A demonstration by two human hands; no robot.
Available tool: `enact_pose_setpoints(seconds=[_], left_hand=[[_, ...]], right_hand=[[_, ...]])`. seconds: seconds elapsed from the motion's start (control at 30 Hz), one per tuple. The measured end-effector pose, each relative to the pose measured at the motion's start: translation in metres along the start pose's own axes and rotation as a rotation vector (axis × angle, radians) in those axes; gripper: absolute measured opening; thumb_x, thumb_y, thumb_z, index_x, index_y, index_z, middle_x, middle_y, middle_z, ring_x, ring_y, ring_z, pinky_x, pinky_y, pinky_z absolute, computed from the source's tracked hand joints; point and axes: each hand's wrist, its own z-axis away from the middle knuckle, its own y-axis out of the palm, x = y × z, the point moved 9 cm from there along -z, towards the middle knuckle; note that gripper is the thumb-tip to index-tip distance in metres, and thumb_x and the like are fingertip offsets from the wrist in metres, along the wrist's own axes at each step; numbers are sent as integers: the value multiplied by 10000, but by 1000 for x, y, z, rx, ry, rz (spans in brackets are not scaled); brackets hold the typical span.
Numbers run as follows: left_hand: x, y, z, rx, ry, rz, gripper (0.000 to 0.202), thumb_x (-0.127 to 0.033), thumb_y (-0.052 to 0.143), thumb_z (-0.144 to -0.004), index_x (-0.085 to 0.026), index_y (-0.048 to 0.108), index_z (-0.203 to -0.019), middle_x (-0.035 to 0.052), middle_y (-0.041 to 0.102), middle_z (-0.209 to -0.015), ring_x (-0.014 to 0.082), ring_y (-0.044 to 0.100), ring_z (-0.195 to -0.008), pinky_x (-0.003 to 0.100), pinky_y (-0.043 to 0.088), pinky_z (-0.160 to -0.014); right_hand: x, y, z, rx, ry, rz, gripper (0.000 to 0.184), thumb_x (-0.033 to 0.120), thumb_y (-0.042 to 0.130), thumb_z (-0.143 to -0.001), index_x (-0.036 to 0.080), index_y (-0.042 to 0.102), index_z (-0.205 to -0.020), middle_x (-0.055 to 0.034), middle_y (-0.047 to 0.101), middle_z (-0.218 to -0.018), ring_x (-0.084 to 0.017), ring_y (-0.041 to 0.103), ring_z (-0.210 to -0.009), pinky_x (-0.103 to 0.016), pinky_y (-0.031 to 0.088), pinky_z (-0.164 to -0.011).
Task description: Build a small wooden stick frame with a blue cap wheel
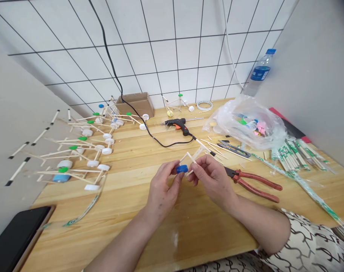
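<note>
My left hand (pixel 164 189) pinches a small blue bottle cap (pixel 182 168) above the middle of the wooden table (pixel 149 226). Beside it, my right hand (pixel 213 175) is closed on a small frame of thin wooden sticks (pixel 195 155) that angles up and away from the cap. The cap and the sticks' lower end touch between my fingertips. Both forearms reach in from the bottom edge.
Several stick-and-cap models (pixel 84 151) stand at the left. A black glue gun (pixel 178 124) with its cable lies behind my hands. Red-handled pliers (pixel 254 183), small snips (pixel 234 148), a plastic bag of caps (pixel 247 122), packs of chopsticks (pixel 296 156), a water bottle (pixel 258 73), a cardboard box (pixel 136 104) and a phone (pixel 17 236) surround the work area.
</note>
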Motion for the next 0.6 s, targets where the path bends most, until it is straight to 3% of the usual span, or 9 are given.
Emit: enact_pose_setpoints(seconds=[0.6], left_hand=[[6,2,2,-17,-72,30,299,-244,534,-822,-186,520,-1116,65,639,-973,154,615,-827,322,520,-761]], right_hand=[[1,-2,0,-19,-18,7,301,470,562,-786,178,498,-748,3,606,-578,-116,583,-525,-238,469,-475]])
